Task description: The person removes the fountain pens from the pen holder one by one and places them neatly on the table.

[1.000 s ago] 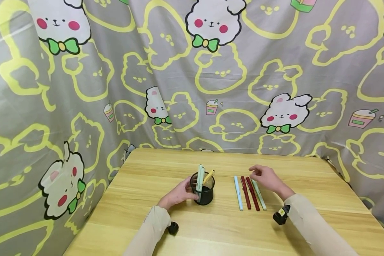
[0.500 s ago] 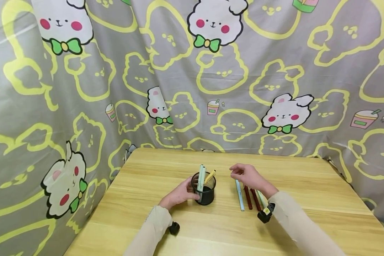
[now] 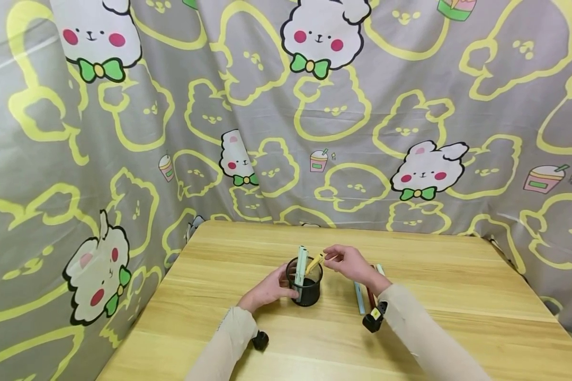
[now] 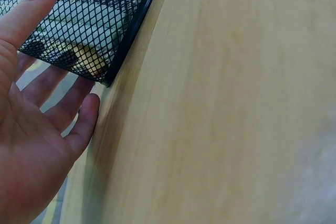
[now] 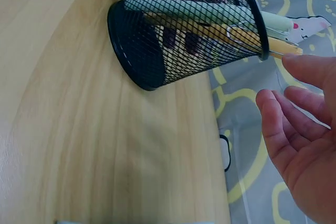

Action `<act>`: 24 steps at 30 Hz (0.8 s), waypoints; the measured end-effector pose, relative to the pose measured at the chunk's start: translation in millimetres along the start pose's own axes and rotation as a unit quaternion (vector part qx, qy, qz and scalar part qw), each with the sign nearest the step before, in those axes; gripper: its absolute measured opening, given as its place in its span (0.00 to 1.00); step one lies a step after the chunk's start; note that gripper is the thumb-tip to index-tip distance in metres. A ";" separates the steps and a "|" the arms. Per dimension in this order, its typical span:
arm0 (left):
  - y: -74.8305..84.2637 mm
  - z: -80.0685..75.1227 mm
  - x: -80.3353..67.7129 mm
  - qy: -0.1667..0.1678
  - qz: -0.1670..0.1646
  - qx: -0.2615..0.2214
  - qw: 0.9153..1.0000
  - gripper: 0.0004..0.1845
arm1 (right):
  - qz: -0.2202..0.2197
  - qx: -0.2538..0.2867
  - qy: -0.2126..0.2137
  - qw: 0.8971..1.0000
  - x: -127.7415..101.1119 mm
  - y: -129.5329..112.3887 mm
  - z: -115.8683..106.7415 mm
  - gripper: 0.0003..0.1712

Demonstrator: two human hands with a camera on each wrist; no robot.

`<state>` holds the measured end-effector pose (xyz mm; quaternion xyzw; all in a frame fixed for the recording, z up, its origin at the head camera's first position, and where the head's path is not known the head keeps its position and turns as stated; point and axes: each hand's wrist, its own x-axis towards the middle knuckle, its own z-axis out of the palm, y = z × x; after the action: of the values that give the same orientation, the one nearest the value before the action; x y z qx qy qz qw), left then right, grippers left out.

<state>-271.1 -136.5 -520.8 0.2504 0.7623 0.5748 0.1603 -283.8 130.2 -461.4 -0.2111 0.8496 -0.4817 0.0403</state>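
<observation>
Right hand (image 3: 350, 263), fingers loosely spread, reaching yellow pen (image 3: 313, 262) in mesh pen cup (image 3: 304, 288); left hand (image 3: 269, 289) bracing cup, fingers straight. Next, probably: pinch pen top.

No legible text, label, brand, number or sign appears in any view. The curtain (image 3: 410, 95) carries only cartoon rabbits and drink cups, without lettering. The pens (image 3: 301, 259) in the mesh pen holder (image 5: 184, 35) show no readable print.
</observation>
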 end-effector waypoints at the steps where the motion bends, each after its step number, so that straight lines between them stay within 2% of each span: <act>1: 0.1 0.4 -0.1 0.000 0.001 -0.003 1.000 0.40 | 0.002 0.002 0.000 1.000 0.4 0.5 1.3 0.19; 13: -0.2 1.4 -0.3 0.001 0.005 -0.004 1.000 0.40 | 0.014 0.050 0.007 0.999 5.0 4.6 11.8 0.20; 24: 0.9 1.2 -0.7 -0.001 0.008 -0.011 1.000 0.41 | 0.001 0.050 0.011 0.999 6.3 0.6 14.8 0.19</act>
<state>-269.8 -135.8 -520.3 0.2551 0.7538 0.5843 0.1591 -285.7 116.0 -469.0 -0.2027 0.8250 -0.5259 0.0422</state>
